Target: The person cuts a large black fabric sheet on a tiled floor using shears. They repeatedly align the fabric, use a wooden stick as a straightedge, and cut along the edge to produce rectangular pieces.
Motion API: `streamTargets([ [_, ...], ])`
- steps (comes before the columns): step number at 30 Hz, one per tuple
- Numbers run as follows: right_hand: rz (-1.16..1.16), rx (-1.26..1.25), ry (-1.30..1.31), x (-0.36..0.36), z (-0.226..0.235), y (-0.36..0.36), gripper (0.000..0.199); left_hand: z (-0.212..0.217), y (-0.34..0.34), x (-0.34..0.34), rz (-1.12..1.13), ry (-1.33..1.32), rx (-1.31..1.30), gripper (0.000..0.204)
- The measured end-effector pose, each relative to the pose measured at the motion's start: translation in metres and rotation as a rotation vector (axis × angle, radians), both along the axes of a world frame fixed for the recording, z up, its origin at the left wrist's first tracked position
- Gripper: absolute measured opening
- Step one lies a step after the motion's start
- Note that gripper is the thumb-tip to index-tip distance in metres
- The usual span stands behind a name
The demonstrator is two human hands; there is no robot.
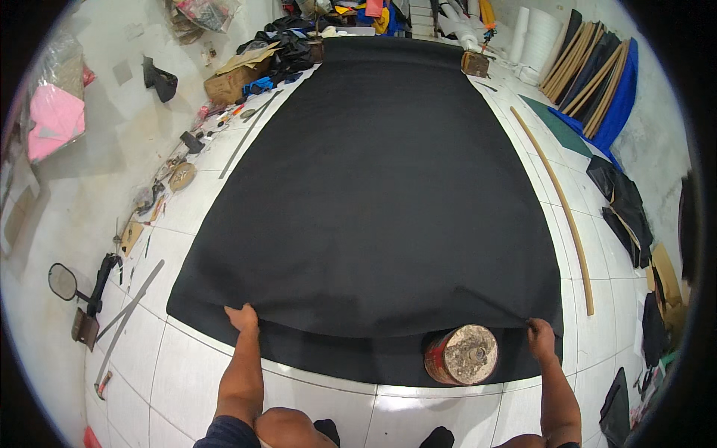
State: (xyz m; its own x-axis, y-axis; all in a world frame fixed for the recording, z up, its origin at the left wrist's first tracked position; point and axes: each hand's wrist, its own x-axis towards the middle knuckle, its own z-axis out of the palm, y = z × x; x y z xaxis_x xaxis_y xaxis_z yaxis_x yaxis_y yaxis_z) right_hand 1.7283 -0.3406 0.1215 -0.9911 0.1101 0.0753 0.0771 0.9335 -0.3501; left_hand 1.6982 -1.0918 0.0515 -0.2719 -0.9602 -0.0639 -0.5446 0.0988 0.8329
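A large black sheet (373, 187) of fabric or similar material stretches across the floor from far to near. Its near edge is lifted a little and sags between my hands, over a second black layer (321, 355) lying flat beneath. My left hand (243, 319) pinches this edge at the left, fingers closed. At the right, my right hand (541, 340) grips the same edge, also closed. Between them, closer to my right hand, a round red can (464, 355) with a dirty, crusted top stands on the lower layer.
White floor tiles (321, 396) border the sheet. Weights (475, 64) sit at its far corners. A long wooden strip (556, 194) lies on the right; metal rulers (131, 313), a hammer (104, 384) and a mirror (63, 281) are on the left. Wrapped rolls (590, 67) lean against the right wall.
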Motion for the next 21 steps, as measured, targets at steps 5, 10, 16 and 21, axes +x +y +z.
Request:
streamTargets([
  [5, 0.074, -0.005, -0.137, 0.015, 0.019, -0.033, 0.026, -0.016, -0.025, 0.004, 0.055, 0.022, 0.07, 0.065],
  [10, 0.149, 0.022, -0.201, 0.015, 0.025, -0.024, 0.033, -0.031, -0.037, 0.003, 0.002, 0.049, 0.006, 0.068],
  [16, 0.354, -0.013, -0.071, 0.006, 0.075, -0.104, 0.044, -0.019, 0.051, 0.03, -0.291, 0.455, 0.822, 0.047],
  [21, 0.545, 0.127, -0.203, 0.012, 0.074, -0.134, 0.056, -0.036, 0.126, 0.038, -0.541, 0.231, 1.106, 0.046],
])
